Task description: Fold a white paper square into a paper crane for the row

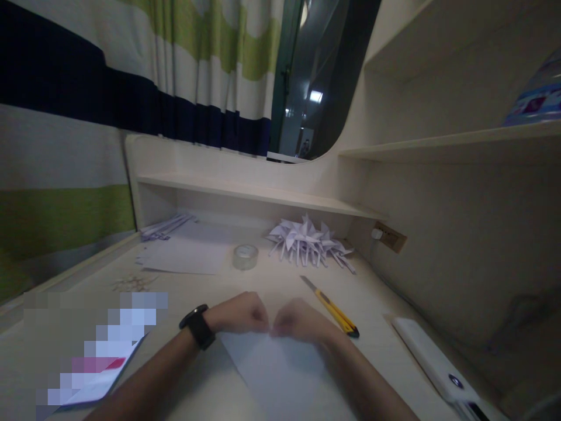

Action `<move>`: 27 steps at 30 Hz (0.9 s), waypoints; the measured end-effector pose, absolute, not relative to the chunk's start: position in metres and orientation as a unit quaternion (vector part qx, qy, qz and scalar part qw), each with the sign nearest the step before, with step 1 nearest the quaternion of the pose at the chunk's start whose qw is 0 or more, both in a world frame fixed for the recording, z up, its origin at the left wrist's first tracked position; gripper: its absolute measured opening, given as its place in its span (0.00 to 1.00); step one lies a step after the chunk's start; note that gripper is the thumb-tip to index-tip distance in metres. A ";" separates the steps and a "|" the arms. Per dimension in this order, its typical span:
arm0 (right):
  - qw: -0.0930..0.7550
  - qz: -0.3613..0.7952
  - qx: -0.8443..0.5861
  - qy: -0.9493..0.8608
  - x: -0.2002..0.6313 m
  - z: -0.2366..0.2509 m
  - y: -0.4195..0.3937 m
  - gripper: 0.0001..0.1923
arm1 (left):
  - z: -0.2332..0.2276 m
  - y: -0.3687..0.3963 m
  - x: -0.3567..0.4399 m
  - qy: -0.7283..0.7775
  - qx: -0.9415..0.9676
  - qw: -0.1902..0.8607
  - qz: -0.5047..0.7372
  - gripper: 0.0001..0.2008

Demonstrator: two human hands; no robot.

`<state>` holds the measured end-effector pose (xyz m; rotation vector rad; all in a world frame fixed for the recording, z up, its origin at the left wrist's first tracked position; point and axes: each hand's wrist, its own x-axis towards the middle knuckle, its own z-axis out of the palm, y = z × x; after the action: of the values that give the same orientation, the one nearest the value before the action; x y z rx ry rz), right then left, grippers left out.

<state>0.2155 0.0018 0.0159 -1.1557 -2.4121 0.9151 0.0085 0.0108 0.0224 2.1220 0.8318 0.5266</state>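
A white sheet of paper (280, 374) lies on the desk in front of me, its near end running out of the frame. At its far edge, my left hand (243, 313), with a black watch on the wrist, is closed with fingers curled in on the paper. Close beside it, my right hand (300, 321) also pinches that edge, slightly blurred. The fingertips are mostly hidden behind the knuckles. Just beyond my right hand rests a yellow utility knife (333, 310) with its blade out. A roll of clear tape (245, 257) sits farther back.
Folded paper pinwheels (304, 240) are heaped at the back right. Paper sheets (188, 251) and rolled paper sticks (169, 227) lie back left, near a small scattered pile (134, 283). A partly pixelated device (105, 380) is at left, a white long device (433, 356) at right.
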 end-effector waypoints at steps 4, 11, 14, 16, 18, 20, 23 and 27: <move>0.163 0.332 -0.398 -0.839 0.222 0.009 0.009 0.09 | 0.021 0.012 0.007 0.321 0.832 0.405 0.199 0.10; 0.143 0.396 -0.380 -0.823 0.245 0.008 0.023 0.13 | 0.029 0.006 -0.011 0.324 0.822 0.431 0.184 0.08; 0.137 0.425 -0.372 -0.814 0.252 0.012 0.026 0.14 | 0.034 0.003 -0.019 0.318 0.820 0.441 0.178 0.09; 0.138 0.431 -0.372 -0.810 0.254 0.012 0.027 0.14 | 0.038 0.001 -0.026 0.323 0.818 0.441 0.178 0.09; 0.139 0.424 -0.379 -0.811 0.255 0.011 0.029 0.14 | 0.043 0.000 -0.034 0.341 0.815 0.433 0.180 0.09; 0.142 0.416 -0.389 -0.809 0.256 0.010 0.031 0.13 | 0.049 0.000 -0.043 0.371 0.812 0.411 0.183 0.08; 0.150 0.405 -0.404 -0.806 0.258 0.010 0.033 0.11 | 0.057 0.003 -0.053 0.430 0.812 0.352 0.179 0.09; 0.165 0.389 -0.420 -0.803 0.254 0.012 0.031 0.10 | 0.058 0.005 -0.039 0.424 0.840 0.272 0.202 0.14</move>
<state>0.2544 0.0311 0.0123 -1.1952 -2.2886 1.1092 -0.0388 0.0051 0.0581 2.2612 1.1413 0.5434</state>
